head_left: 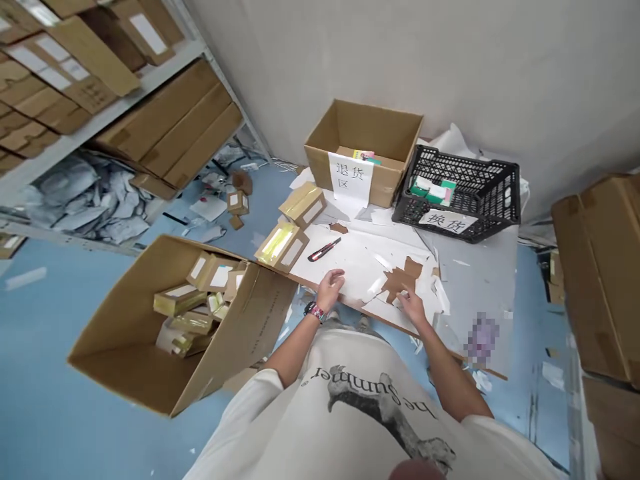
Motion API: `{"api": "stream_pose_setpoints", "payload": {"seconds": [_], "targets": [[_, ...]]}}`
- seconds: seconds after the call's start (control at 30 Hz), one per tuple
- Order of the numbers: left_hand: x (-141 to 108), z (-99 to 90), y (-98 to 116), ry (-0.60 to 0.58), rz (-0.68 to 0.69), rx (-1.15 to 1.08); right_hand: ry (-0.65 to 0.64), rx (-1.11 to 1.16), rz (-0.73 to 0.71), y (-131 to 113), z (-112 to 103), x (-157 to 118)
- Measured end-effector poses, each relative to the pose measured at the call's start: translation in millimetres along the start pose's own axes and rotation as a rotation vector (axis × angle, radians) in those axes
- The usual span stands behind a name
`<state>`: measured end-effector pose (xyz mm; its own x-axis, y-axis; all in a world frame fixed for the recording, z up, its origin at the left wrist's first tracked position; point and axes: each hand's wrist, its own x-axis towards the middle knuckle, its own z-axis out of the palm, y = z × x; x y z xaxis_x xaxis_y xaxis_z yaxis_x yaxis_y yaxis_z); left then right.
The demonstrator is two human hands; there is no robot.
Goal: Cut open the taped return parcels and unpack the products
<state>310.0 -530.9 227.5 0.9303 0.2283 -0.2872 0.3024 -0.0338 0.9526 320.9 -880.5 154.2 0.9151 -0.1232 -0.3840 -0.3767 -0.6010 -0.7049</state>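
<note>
My left hand (331,288) hovers at the front edge of the white-covered table (350,267), fingers apart and holding nothing. Just beyond it lies a red and black utility knife (324,250). My right hand (411,303) is over the near side of the table, beside a torn brown patch (400,279) in the white covering; its fingers are apart, with nothing seen in them. Two small taped cartons, one (282,247) nearer and one (303,204) behind it, sit left of the knife.
A labelled cardboard box (385,187) and a black crate (465,193) stand at the table's back. A large open carton (125,360) of small boxes is at left. Shelves (200,50) rise beyond it; stacked cartons (600,267) are at right.
</note>
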Motion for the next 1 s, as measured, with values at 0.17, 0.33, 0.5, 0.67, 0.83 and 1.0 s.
{"api": "stream_pose_setpoints", "payload": {"seconds": [0.17,0.33,0.5,0.67,0.83,1.0], "targets": [[23,-120.9,9,0.415,0.16,0.484,-0.143,-0.048,-0.217,-78,34,27],[75,-226.3,5,0.449,0.066,0.841,-0.223,-0.048,-0.206,-150,88,28],[122,-260.4,-6,0.264,-0.061,0.851,-0.277,0.021,-0.175,-203,141,15],[116,-286.1,-5,0.264,-0.067,0.771,-0.285,0.093,-0.136,-222,157,10],[82,-292.4,23,0.247,0.166,0.671,-0.166,0.238,-0.086,-216,141,12],[75,-220.2,54,-0.009,0.334,0.635,-0.011,0.386,-0.134,-208,105,15]]}}
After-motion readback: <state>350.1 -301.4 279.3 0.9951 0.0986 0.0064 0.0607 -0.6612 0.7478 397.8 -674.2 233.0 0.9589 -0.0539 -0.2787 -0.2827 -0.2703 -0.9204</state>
